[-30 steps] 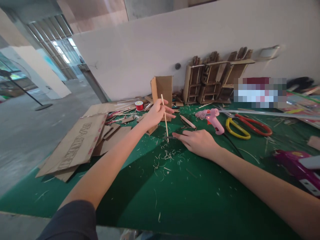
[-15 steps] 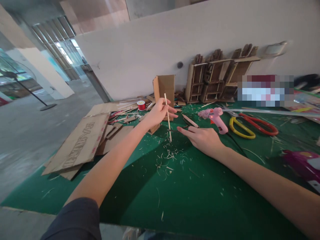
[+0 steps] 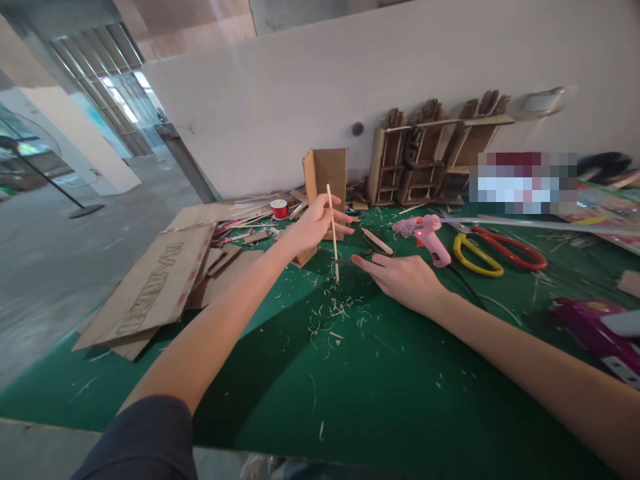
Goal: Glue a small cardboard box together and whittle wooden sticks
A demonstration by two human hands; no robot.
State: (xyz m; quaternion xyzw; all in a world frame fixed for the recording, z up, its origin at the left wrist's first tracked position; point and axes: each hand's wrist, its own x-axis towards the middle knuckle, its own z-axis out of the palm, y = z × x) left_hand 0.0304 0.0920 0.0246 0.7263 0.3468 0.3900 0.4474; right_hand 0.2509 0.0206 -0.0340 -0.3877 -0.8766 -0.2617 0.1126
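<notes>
In the head view, my left hand (image 3: 320, 220) pinches a thin pale wooden stick (image 3: 334, 237) between thumb and fingers, the other fingers spread. The stick stands nearly upright, its lower end just over the green tabletop (image 3: 280, 373). My right hand (image 3: 400, 277) is closed on a small knife, its handle hidden by the fingers. Its thin dark blade (image 3: 343, 262) lies across the stick near the lower end. Curled wood shavings (image 3: 337, 310) are scattered below. Behind my left hand stands an upright folded cardboard piece (image 3: 330, 167).
Cardboard sheets (image 3: 155, 280) lie at the left, with a red thread spool (image 3: 279, 210) behind. Right of my hands are a pink glue gun (image 3: 433, 240), scissors with yellow and red handles (image 3: 477, 257) and a purple tool (image 3: 595, 330). Cardboard structures (image 3: 415, 163) lean on the wall.
The whole view has shifted slightly, so things appear a little further left. Both hands keep nearly the same pose, with the blade still against the lower stick.
</notes>
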